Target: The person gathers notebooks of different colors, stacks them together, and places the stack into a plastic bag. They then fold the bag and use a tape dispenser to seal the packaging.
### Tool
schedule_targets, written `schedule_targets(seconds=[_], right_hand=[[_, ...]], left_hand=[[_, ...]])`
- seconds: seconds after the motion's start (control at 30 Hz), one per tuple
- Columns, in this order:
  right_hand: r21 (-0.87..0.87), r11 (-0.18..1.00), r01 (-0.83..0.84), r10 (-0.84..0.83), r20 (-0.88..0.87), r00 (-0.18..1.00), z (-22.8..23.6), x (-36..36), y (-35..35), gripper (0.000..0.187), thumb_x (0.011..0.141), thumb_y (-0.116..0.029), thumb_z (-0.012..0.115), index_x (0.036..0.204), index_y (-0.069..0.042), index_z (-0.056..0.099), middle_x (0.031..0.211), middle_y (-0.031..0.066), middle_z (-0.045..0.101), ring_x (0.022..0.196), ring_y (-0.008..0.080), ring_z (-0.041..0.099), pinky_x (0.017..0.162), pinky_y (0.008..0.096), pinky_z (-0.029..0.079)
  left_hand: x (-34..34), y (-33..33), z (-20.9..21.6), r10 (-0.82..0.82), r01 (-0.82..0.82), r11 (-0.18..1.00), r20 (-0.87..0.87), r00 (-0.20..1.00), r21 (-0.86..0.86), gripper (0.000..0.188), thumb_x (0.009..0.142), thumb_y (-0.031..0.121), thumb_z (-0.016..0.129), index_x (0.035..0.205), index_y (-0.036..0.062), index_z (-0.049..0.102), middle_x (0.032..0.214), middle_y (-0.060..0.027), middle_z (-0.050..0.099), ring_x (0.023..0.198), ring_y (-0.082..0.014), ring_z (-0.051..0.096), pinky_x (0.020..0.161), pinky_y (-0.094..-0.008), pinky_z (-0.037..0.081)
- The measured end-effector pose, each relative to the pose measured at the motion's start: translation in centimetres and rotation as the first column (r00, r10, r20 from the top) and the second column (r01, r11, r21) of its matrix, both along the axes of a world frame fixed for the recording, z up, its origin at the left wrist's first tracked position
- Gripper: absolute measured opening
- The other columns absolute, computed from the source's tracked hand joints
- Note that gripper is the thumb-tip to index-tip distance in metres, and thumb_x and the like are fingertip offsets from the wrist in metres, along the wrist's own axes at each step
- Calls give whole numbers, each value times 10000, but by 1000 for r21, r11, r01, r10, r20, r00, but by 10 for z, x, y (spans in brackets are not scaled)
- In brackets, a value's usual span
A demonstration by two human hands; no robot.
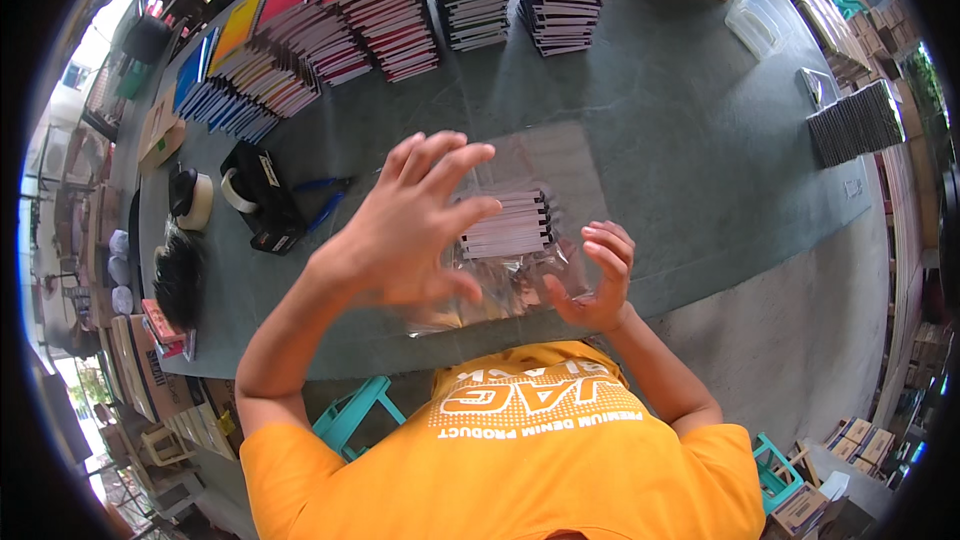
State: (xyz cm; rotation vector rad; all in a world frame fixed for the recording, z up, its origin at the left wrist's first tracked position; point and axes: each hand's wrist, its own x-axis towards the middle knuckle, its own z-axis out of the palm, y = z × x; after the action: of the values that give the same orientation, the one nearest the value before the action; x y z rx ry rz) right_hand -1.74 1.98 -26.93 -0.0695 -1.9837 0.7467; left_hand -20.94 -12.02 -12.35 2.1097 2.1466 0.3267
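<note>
A stack of small spiral-bound notebooks [507, 225] lies in front of me, showing white page edges and black binding coils. Clear plastic [565, 155] spreads around and beneath it, crumpled at the near side; whether the stack is inside a bag or only on the film, I cannot tell. Above the left part of the stack, my left hand [425, 205] is raised with its fingers spread, holding nothing, and it hides part of the plastic. My right hand [598, 280] stands at the near right corner, fingers loosely curved and apart, with nothing in it.
Tall stacks of coloured spiral notebooks [385, 15] line the table's far side. At left are a black tape dispenser [262, 198], a blue-handled tool [325, 205] and a tape roll [198, 202]. A clear plastic container [755, 25] and a black-edged stack [855, 125] sit at right.
</note>
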Motion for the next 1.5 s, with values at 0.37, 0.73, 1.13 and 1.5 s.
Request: schedule_targets(seconds=[0.37, 0.73, 1.13, 1.5], right_hand=[[264, 919, -292, 201, 324, 924, 12, -26, 1, 381, 712, -106, 618, 1091, -76, 610, 1170, 60, 562, 1134, 243, 512, 988, 418, 383], [219, 933, -287, 221, 281, 934, 7, -25, -7, 347, 701, -114, 606, 1046, -99, 635, 1109, 61, 573, 1083, 249, 529, 984, 410, 390], [-90, 911, -402, 376, 579, 723, 54, -37, 11, 202, 762, -232, 670, 892, -82, 633, 943, 78, 547, 920, 278, 495, 838, 395, 379], [-555, 801, -223, 557, 554, 619, 61, -77, 36, 367, 627, -117, 766, 952, -32, 618, 909, 94, 555, 924, 289, 523, 829, 358, 432]], left_hand=[[5, -18, -6, 57, -14, 983, -233, 971, 182, 69, 650, 149, 678, 698, 132, 631, 1299, -67, 444, 1272, -292, 305, 1077, -511, 204], [5, 32, -32, -120, 127, 992, -202, 972, 20, 66, 643, 149, 684, 662, 98, 649, 1254, -59, 481, 1286, -280, 303, 1092, -499, 166], [26, -26, -85, 191, -339, 876, 399, 897, 342, 406, 554, 214, 839, 871, 91, 615, 1256, -133, 449, 1136, -319, 447, 928, -423, 391], [-8, 6, -70, 172, -256, 965, 620, 766, 49, 246, 662, 66, 751, 871, 9, 636, 828, -102, 598, 852, -251, 579, 718, -310, 476]])
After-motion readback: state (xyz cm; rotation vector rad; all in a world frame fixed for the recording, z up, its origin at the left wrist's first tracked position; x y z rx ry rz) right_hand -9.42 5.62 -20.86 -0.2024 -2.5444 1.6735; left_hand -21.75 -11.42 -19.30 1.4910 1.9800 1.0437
